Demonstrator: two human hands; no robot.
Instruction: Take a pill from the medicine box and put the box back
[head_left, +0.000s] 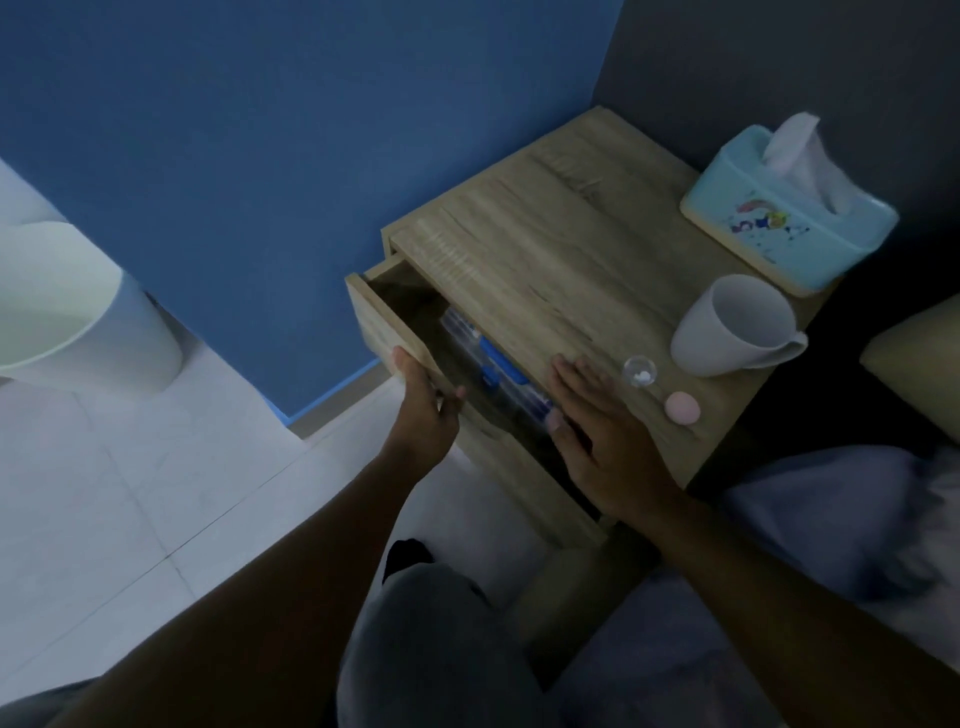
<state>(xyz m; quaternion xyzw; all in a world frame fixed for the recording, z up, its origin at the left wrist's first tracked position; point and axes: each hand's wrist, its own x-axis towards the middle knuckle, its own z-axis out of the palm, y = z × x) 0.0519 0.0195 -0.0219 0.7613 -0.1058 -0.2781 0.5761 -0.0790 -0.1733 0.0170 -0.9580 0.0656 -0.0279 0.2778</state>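
Two hands at open drawer (387, 332), medicine box (493, 364) inside

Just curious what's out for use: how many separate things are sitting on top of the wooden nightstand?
4: a light blue tissue box at the back, a white ceramic mug before it, a small clear round dish, and a pink round lid nearest. None seem hidden.

The nightstand (545, 270) is matt grained wood; the tissue box (789, 228) glossy plastic; the mug (732, 327) smooth ceramic-looking.
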